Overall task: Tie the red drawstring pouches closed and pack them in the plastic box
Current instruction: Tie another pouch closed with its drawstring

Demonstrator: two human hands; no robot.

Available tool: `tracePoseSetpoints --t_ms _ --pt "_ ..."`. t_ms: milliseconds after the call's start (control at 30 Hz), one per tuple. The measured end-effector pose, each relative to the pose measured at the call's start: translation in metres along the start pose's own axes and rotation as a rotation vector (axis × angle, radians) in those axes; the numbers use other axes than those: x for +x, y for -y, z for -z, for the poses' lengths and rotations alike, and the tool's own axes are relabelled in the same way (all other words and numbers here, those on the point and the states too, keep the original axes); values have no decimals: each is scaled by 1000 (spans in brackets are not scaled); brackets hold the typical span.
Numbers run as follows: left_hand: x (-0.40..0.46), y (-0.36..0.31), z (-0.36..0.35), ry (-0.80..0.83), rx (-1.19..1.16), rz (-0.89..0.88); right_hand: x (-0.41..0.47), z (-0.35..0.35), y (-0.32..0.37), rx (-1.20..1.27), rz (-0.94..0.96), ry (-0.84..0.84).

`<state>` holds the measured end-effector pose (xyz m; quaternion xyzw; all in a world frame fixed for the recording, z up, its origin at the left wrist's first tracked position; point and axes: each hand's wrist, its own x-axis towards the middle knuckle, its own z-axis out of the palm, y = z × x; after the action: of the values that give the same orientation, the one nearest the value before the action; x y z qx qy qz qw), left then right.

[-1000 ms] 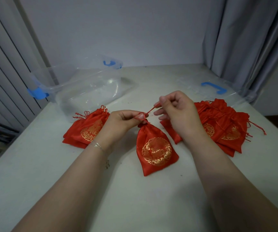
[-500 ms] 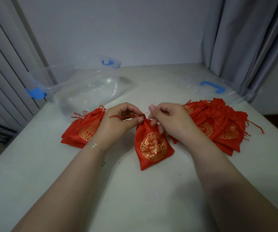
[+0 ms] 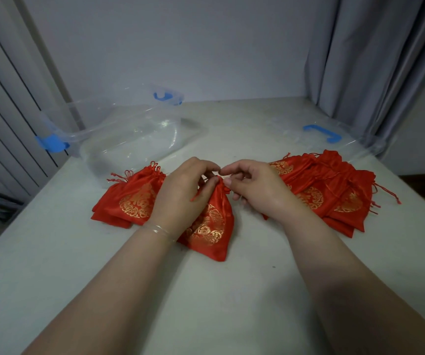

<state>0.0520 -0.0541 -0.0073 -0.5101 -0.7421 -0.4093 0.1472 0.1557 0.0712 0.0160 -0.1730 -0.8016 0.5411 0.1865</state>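
A red drawstring pouch with a gold emblem lies on the table in front of me, its gathered neck pointing away. My left hand pinches the neck and cord from the left. My right hand pinches the cord at the neck from the right, fingertips almost touching the left hand. A small pile of red pouches lies to the left, and a larger pile of several pouches lies to the right. The clear plastic box with blue clips stands empty at the back left.
The clear box lid with a blue handle lies at the back right, partly under the right pile. Grey curtains hang at the right, and vertical blinds at the left. The white table ends at the wall behind.
My right hand, which held the cord stretched up and away, has come down to the pouch's neck. Both hands now meet at the neck, and the pouch has shifted slightly away from me.
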Motion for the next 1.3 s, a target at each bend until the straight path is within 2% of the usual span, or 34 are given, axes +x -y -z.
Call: tracePoseSetpoints --t_ms 200,367,500,667,800,967,1034,1134,1234,1300 --pt "1 0 0 -3 155 -72 5 1 -6 83 -101 35" --pt "1 -3 2 0 275 -125 8 7 -13 193 -93 86" --pt "1 -4 2 11 318 -140 9 11 -14 62 2 68" --pt "3 1 2 59 357 -120 10 10 -16 -444 212 -57" --pt "4 4 4 141 439 -84 8 9 -20 -568 229 1" --pt "3 3 9 210 457 -25 6 10 -16 -615 226 -27" --pt "3 3 12 216 409 -1 6 10 -16 -651 219 -35" --pt "3 2 15 214 202 84 7 9 -17 -704 188 -19" --pt "3 -1 16 318 1 132 7 7 -19 -765 156 14" --pt "2 -2 17 379 -40 142 7 5 -20 -795 140 36"
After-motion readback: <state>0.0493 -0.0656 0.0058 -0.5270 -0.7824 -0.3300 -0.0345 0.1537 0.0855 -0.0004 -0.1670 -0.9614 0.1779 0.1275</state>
